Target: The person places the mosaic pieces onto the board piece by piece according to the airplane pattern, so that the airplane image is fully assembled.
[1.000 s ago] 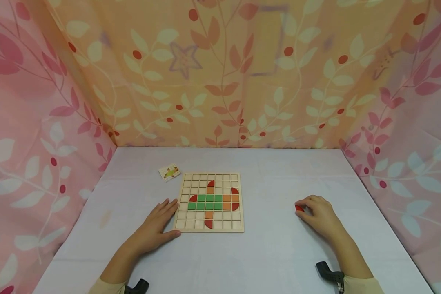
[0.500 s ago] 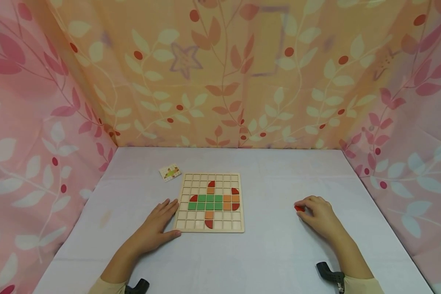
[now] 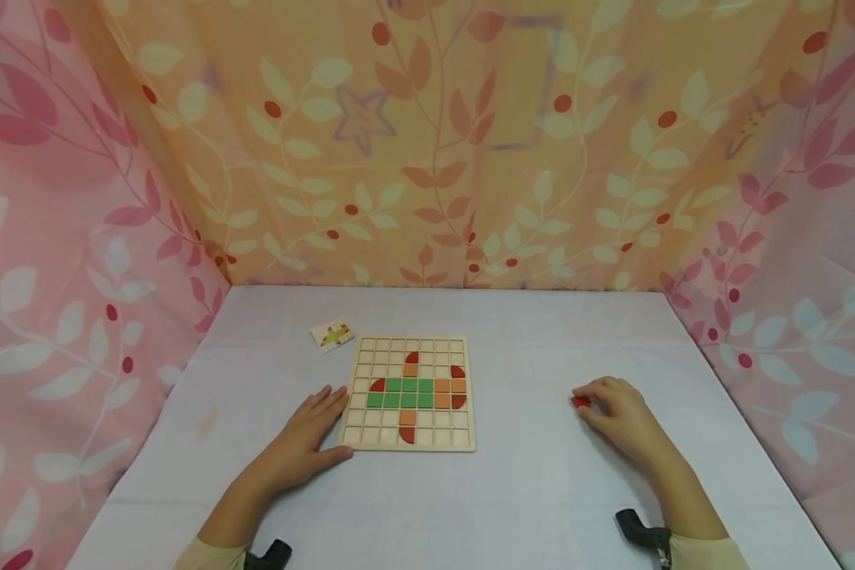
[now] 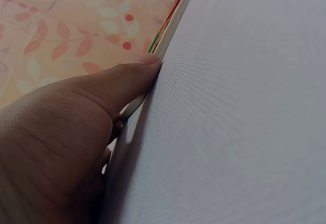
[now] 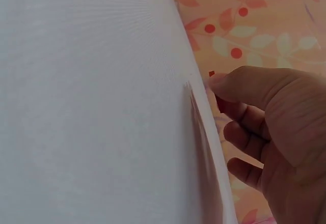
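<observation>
A square wooden grid board point(image 3: 438, 436) lies on the white table, filled in part with green squares point(image 3: 393, 385), orange squares point(image 3: 442, 385) and red rounded pieces point(image 3: 407, 435). My left hand point(image 3: 301, 443) rests beside it, fingertips at its left edge and thumb at the near left corner. In the left wrist view the thumb point(image 4: 137, 76) presses along the board's side. Well to the right of the board, my right hand point(image 3: 623, 416) pinches a small red piece point(image 3: 580, 401) between thumb and index finger. Those fingers hide much of that red piece point(image 5: 221, 106) in the right wrist view.
A small pattern card point(image 3: 332, 335) lies just beyond the board's far left corner. Black wrist devices point(image 3: 271, 556) show at both sleeves. Flowered cloth point(image 3: 463, 158) walls in the table at the back and both sides.
Both hands stay almost where they were. The red piece has turned slightly between the right fingertips, and the head view has shifted a little.
</observation>
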Demonstrator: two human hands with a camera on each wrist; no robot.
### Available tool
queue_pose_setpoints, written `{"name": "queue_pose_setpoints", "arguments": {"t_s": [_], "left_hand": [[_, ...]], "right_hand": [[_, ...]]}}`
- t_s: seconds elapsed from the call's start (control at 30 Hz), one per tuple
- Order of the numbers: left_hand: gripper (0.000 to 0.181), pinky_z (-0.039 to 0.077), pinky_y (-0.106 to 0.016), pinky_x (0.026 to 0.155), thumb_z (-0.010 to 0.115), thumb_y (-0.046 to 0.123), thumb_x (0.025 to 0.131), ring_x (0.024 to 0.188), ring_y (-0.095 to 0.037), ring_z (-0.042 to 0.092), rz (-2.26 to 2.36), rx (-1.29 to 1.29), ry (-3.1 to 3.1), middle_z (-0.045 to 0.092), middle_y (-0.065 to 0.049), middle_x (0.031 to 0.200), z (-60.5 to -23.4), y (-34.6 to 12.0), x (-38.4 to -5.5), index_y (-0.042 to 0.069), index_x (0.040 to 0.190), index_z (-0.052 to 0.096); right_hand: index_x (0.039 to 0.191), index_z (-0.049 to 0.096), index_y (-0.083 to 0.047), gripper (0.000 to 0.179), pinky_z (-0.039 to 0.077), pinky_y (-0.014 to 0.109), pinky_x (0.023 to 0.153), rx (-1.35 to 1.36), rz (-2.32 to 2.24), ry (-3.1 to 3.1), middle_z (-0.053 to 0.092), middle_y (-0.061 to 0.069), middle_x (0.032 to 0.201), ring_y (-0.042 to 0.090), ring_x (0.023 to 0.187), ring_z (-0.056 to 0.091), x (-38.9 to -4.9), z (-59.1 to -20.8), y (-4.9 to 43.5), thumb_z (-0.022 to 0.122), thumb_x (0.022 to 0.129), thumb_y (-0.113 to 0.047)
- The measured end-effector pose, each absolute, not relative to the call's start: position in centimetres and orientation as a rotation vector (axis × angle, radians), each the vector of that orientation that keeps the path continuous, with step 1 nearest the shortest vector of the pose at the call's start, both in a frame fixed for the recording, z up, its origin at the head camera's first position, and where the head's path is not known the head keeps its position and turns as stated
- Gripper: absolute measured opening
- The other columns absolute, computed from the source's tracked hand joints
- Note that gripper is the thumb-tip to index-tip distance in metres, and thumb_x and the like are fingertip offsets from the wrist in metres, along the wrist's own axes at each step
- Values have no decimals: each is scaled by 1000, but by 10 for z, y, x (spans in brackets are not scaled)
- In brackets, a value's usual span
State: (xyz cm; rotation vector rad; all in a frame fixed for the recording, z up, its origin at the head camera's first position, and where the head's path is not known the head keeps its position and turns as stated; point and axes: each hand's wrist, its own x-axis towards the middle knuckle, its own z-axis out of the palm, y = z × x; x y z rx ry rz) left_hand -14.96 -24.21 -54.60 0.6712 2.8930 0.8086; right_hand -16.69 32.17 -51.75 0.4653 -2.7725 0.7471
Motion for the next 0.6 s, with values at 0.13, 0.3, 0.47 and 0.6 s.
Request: {"name": "queue_pose_setpoints", "arguments": {"t_s": [0.13,0.3,0.47,0.6], "left_hand": [[94,13,-56,127,76,52,88,159,-31,15,806,675,2893,27,0,169,-545,-241,-150,11,161,33],[94,13,-56,127,76,52,88,159,-30,14,806,664,2887,27,0,169,-544,-240,-149,11,161,33],[94,13,-56,127,76,52,88,159,-31,14,810,662,2887,27,-1,169,-544,-240,-149,11,161,33],[94,12,-56,127,76,52,88,159,-31,15,815,661,2893,27,-1,169,-544,-241,-148,11,161,34]], "right_hand": [[109,78,-15,31,44,39,90,510,749,-2741,71,0,105,24,103,60,-168,-509,318,81,82,-2],[108,79,-13,33,45,32,89,596,721,-2692,71,-3,102,22,101,60,-171,-500,313,81,80,3],[110,78,-13,33,45,25,88,659,723,-2695,69,-8,102,17,102,58,-175,-491,307,81,81,1],[113,77,-16,32,46,27,89,688,753,-2715,68,-11,105,14,106,57,-181,-479,298,81,84,-2]]}}
